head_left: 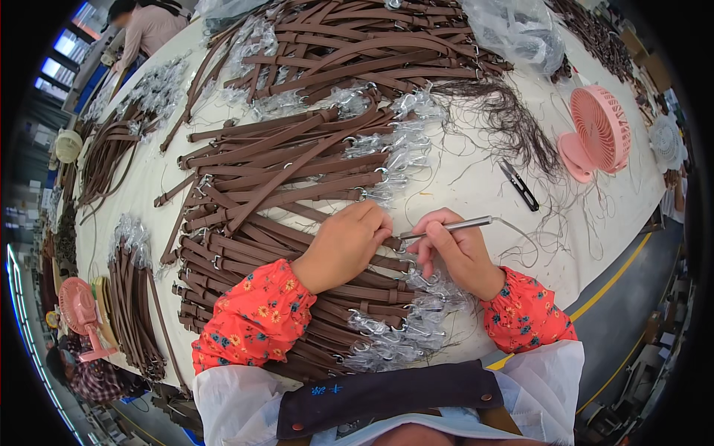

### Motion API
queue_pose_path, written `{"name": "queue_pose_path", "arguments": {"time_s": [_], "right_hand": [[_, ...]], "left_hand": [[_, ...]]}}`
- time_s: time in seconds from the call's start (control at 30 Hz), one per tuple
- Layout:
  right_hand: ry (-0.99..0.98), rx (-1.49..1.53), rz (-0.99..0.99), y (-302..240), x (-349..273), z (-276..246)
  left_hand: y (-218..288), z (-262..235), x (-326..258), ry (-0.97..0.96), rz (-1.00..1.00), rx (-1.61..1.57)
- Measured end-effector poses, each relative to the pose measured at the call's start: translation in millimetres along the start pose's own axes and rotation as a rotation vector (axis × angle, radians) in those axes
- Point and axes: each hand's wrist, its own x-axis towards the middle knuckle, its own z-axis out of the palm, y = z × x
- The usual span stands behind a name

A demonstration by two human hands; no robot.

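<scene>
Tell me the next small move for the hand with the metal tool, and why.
Probably ease the slim metal tool a touch further left into the brown strap end. The right hand holds the tool like a pen, its tip right at the strap end, which the left hand presses down on the strap pile. What the tip does there is hidden.

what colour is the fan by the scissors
Pink; the fan beside the scissors shows in the head view.

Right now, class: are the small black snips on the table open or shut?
Shut: the black snips lie flat on the table, blades together in one point.
</scene>
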Motion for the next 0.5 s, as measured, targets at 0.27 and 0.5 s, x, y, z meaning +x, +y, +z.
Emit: {"name": "queue_pose_path", "arguments": {"time_s": [0.27,0.5], "right_hand": [[-0.007,-0.022,0.006,-2.0,0.6,0.9],[-0.001,-0.021,0.008,-2.5,0.6,1.5]], "left_hand": [[-4.0,-2.6,-0.7,-0.013,-0.013,-0.056],[-2.6,-4.8,-0.5,-0.034,-0.011,-0.074]]}}
